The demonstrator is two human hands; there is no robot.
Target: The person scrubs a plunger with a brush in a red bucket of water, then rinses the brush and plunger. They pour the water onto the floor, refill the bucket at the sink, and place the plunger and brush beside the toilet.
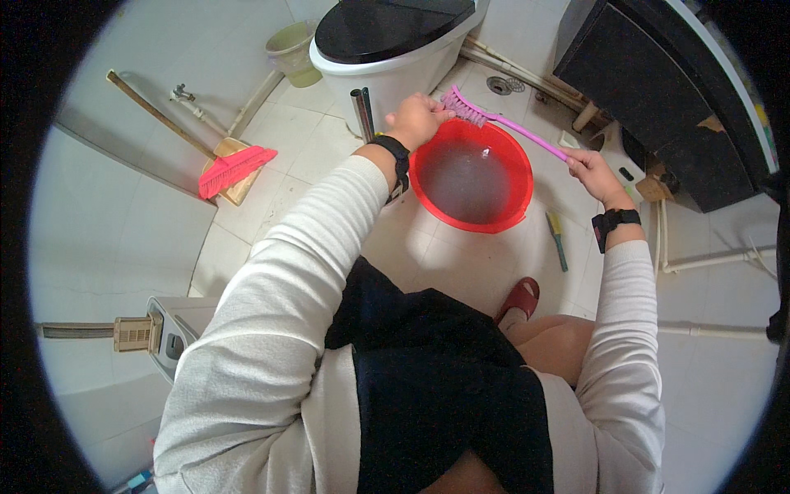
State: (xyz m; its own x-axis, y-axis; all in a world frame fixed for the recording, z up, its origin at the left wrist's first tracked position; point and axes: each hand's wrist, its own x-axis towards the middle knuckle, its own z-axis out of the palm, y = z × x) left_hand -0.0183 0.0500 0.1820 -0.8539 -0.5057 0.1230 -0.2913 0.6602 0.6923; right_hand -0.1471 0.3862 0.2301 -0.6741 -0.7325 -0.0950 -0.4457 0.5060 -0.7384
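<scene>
A red plastic basin holding cloudy grey water stands on the tiled floor before me. My right hand is closed around the handle end of a pink long-handled brush, which slants up and left past the basin's far rim. The brush's bristled head lies just beyond that rim. At the bristles, the fingers of my left hand are bent and touch their left end; whether they pinch them is not plain. A small brush with a green handle and yellow bristles lies on the floor right of the basin.
Behind the basin stands a white toilet with a black lid, beside a green waste bin. A pink broom leans in a dustpan at the left. Dark cabinetry and pipes line the right. A floor drain lies at the back.
</scene>
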